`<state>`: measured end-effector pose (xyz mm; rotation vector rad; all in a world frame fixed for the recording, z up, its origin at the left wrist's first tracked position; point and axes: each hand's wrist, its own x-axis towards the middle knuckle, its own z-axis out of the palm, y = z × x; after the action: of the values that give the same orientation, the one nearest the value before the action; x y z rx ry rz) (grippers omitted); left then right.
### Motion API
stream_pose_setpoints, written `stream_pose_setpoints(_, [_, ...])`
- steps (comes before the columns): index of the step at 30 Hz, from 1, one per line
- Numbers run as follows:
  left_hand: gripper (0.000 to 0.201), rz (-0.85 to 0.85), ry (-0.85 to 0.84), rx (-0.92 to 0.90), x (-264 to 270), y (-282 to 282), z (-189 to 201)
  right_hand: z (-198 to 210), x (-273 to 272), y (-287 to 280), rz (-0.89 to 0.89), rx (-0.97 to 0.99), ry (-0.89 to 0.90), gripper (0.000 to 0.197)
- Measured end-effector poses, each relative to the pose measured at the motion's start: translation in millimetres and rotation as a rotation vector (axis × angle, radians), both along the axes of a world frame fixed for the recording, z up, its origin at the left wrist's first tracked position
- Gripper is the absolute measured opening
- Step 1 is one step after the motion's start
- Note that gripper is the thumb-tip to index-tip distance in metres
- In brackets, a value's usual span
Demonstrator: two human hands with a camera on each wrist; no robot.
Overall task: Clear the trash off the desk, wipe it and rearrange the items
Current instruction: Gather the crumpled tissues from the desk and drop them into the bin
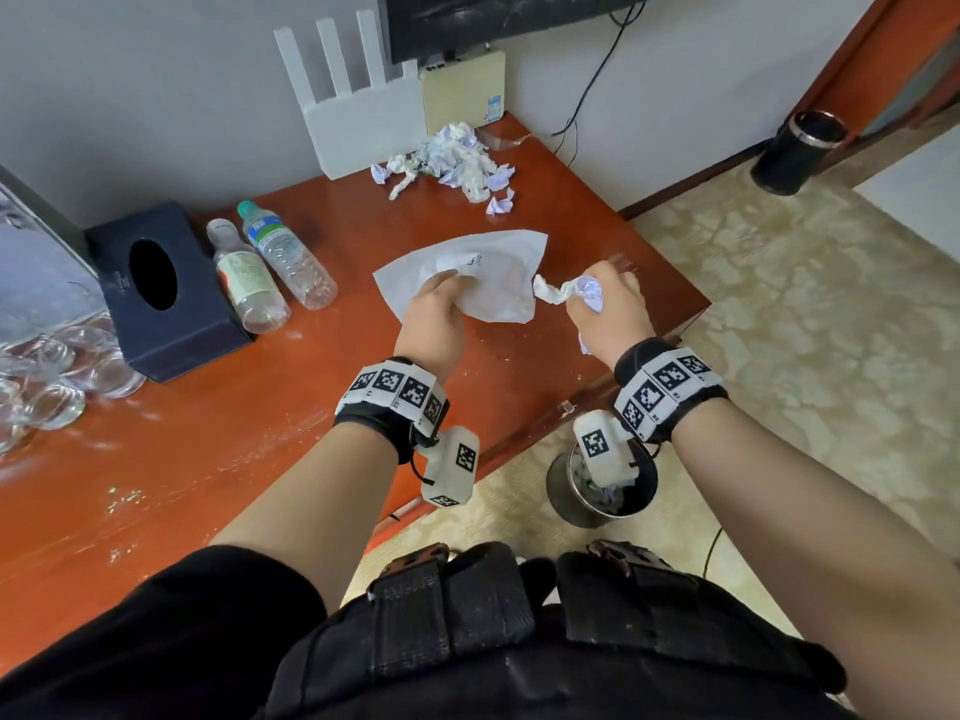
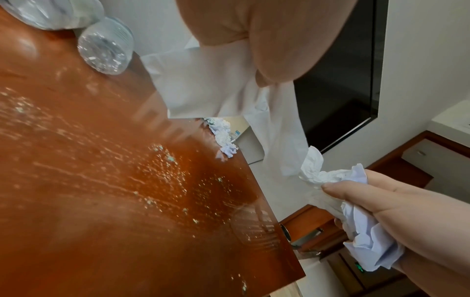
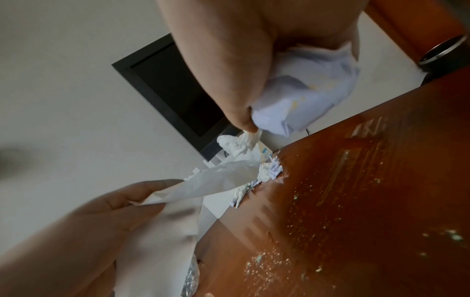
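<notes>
My left hand [image 1: 441, 298] grips a large white paper bag [image 1: 498, 272] above the middle of the red-brown desk [image 1: 260, 433]; the bag [image 2: 216, 84] hangs from the fingers in the left wrist view. My right hand [image 1: 602, 298] holds a wad of crumpled white and lilac paper [image 1: 566, 291] just right of the bag, near the desk's right edge. The same wad [image 3: 300, 100] fills the right wrist view. A heap of crumpled paper scraps [image 1: 452, 161] lies at the desk's far end. Small crumbs [image 2: 162, 160] speckle the desk.
Two clear plastic bottles [image 1: 275, 267] lie beside a dark tissue box [image 1: 166, 293] at the left. Glass dishes [image 1: 57, 376] crowd the left edge. A white foam piece [image 1: 358, 111] and a yellow box [image 1: 467, 90] lean on the wall. A metal bin [image 1: 602, 480] stands on the floor below my right wrist.
</notes>
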<state>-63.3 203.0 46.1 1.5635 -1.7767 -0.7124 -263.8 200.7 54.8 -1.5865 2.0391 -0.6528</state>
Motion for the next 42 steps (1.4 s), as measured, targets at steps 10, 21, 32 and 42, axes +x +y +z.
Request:
stream_pose_setpoints(10, [0.052,-0.101,-0.011,0.026,-103.2,5.5,-12.9,-4.6,-109.8,33.7,-0.095,0.009,-0.028,0.012])
stream_pose_setpoints(21, [0.047,-0.197,0.054,0.07,-231.1,37.5,-34.7,-32.3,-232.0,78.0,-0.194,0.104,-0.06,0.008])
stream_pose_setpoints(32, [0.049,-0.274,0.021,0.221,-319.3,78.5,-102.4,-102.4,-307.4,123.0,-0.229,0.223,-0.125,0.037])
stream_pose_setpoints(42, [0.047,-0.26,0.009,0.404,-329.1,97.3,-167.3,-166.4,-327.1,142.7,-0.28,0.359,-0.108,0.025])
